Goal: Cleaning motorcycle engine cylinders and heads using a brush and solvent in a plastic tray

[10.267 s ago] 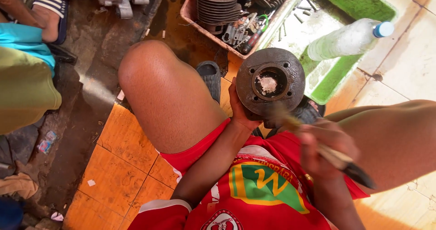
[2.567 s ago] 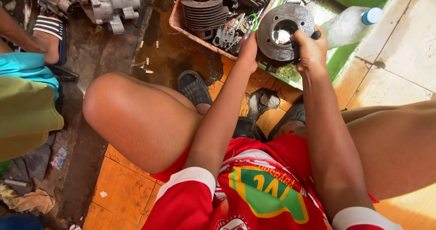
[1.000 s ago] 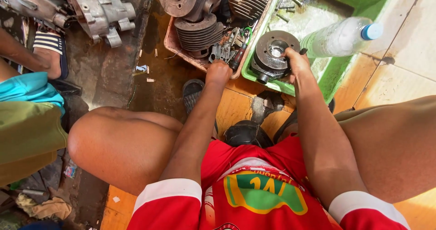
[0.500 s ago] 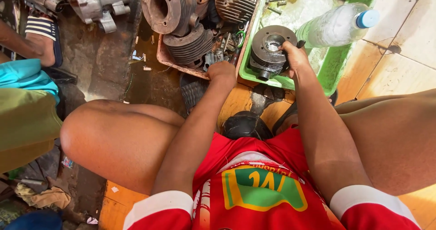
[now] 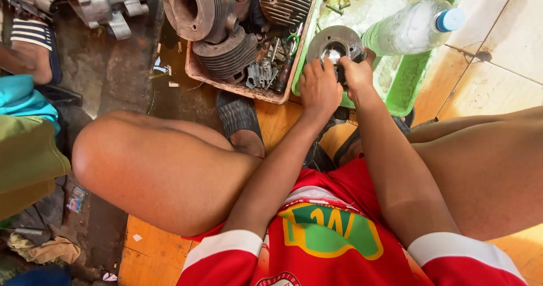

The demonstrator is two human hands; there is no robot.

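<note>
Head view, looking down from where the person sits on the orange tiles: far off to the left of both hands, another person's foot in a striped sandal (image 5: 35,40) rests on the dark, oily floor, with a grey metal engine casing (image 5: 104,2) just beyond it. Nearer in, a reddish tray (image 5: 266,94) sits just left of the hands, packed with rusty finned cylinders (image 5: 212,34) and small metal fittings. Below that tray, the person's own foot wears a dark slipper (image 5: 237,115).

The left hand (image 5: 319,88) reaches forward over the tray's corner, its fingers laid on the near left side of a round engine cylinder (image 5: 334,43). The right hand (image 5: 357,71) closes on the cylinder's near right side, right beside the left one, so the two hands grip the same part from either flank. Something dark shows at the right hand's fingers, though I cannot tell what it is. The cylinder stands with its open bore facing up, inside a green basin (image 5: 410,74), at the basin's near left corner.

Just right of the hands, a clear plastic bottle with a blue cap (image 5: 413,27) lies tilted across the basin. Pale floor tiles (image 5: 503,54) spread further right.
</note>
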